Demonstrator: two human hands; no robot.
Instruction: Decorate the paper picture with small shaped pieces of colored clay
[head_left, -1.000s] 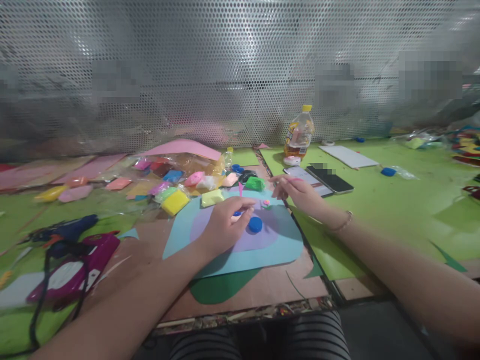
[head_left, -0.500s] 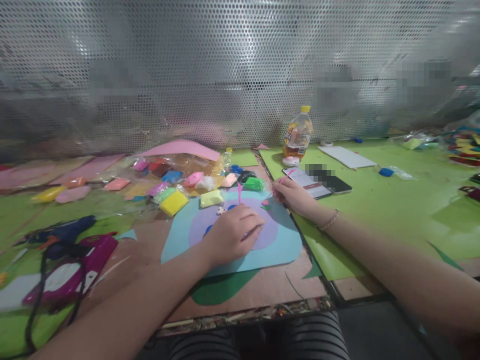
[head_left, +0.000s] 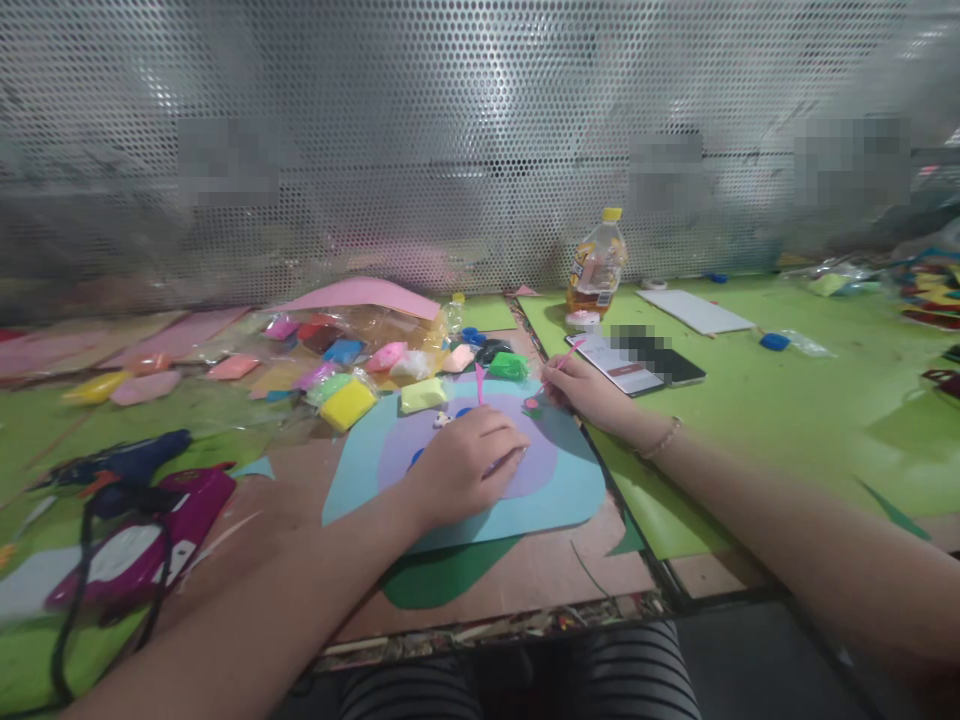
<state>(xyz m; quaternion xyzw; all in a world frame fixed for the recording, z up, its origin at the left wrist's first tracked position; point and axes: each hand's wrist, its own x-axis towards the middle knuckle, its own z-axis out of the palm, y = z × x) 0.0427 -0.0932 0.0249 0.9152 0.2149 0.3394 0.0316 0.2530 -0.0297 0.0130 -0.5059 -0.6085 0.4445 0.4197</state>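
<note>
My left hand (head_left: 476,460) rests loosely curved on a light blue paper sheet (head_left: 555,508) with a lilac shape (head_left: 544,462) on it, a gap showing between fingers and thumb. Just beyond its knuckles a pink pointed piece (head_left: 480,384) sticks up, its lower end hidden. A small white dark-spotted piece (head_left: 442,420) and blue discs (head_left: 418,456) lie beside that hand, partly covered. My right hand (head_left: 568,383) is closed on a thin pink stick-like tool (head_left: 576,346) at the sheet's right edge. Near its fingertips is a small pink and green flower-like piece (head_left: 532,405).
Colourful clay packets (head_left: 349,403) are heaped behind the sheet. A phone (head_left: 619,362) and a yellow-capped bottle (head_left: 596,270) stand right of them. At left lie a magenta tool (head_left: 176,520) and a dark blue glue gun (head_left: 127,462) with a black cord. Dark green paper (head_left: 450,577) sits under the sheet.
My right hand tilts the pink tool slightly differently by the flower-like piece. My left hand stays almost where it was on the sheet.
</note>
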